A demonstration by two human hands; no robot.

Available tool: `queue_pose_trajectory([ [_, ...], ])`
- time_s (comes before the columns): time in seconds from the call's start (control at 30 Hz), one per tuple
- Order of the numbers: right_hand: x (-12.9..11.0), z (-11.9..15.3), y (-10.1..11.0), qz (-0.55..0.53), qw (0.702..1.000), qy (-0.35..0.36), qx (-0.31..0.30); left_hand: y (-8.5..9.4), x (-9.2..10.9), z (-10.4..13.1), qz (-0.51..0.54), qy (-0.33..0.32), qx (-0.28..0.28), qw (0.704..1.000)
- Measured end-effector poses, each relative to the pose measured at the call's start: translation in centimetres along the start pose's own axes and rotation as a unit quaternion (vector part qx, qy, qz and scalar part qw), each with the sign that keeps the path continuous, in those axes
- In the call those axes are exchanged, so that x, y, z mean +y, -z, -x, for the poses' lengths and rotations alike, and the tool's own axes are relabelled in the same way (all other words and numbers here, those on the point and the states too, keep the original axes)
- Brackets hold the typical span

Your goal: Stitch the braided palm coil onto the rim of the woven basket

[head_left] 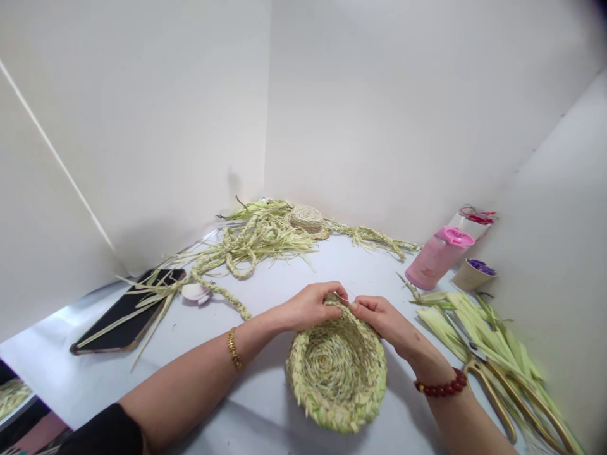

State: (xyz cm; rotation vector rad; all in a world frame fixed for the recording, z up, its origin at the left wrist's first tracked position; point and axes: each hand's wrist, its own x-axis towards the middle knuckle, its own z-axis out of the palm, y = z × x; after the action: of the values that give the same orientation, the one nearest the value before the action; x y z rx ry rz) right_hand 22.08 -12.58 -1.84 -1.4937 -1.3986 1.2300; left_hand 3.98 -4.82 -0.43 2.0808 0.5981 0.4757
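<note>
While the fingers of the left hand [313, 308] and right hand [385, 321] pinch its far edge, the woven basket [344, 414] sits mouth-up by the worktop's [358, 268] near side, probably light, springy and rough; its thick braided rim looks the safest hold.

Plain off-white walls: left panel [165, 114] and back panel [403, 114] meet at a vertical seam [269, 95] near upper centre; a further pale panel [569, 189] closes the right side. A thin light strip [57, 155] slants down through the upper left. Pale bluish-white tabletop [339, 268] across the lower frame; light diffuse, shadows soft.
</note>
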Motion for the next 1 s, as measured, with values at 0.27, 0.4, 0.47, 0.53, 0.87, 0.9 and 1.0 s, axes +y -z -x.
queue_pose_trajectory([
  [0.27, 0.6, -0.2, -0.3, -0.014, 1.0, -0.024, 0.007, -0.2, -0.9, -0.4, 0.018, 0.009, 0.006, 1.0],
  [0.4, 0.5, -0.2, -0.3, -0.024, 0.999, -0.031, 0.005, -0.4, -1.5, -0.6, 0.051, 0.002, 0.002, 0.999],
  [0.47, 0.2, -0.1, -0.3, -0.007, 0.999, -0.034, 0.008, -0.4, -1.7, -0.7, 0.056, -0.003, 0.001, 0.998],
  [0.53, -0.1, 0.0, -0.3, 0.02, 0.999, -0.031, 0.002, -0.3, -1.8, -0.7, 0.057, -0.005, 0.001, 0.998],
  [0.87, 0.4, -0.3, 0.0, 0.057, 0.998, -0.001, -0.019, 0.3, -0.4, -0.6, 0.065, 0.055, -0.016, 0.996],
  [0.9, 0.4, -0.3, 0.0, 0.057, 0.998, -0.004, -0.019, 0.4, -0.2, -0.6, 0.073, 0.067, -0.017, 0.995],
  [1.0, 0.4, -0.3, 0.0, 0.054, 0.998, -0.012, -0.022, 0.8, 0.2, -0.7, 0.101, 0.094, -0.007, 0.99],
])
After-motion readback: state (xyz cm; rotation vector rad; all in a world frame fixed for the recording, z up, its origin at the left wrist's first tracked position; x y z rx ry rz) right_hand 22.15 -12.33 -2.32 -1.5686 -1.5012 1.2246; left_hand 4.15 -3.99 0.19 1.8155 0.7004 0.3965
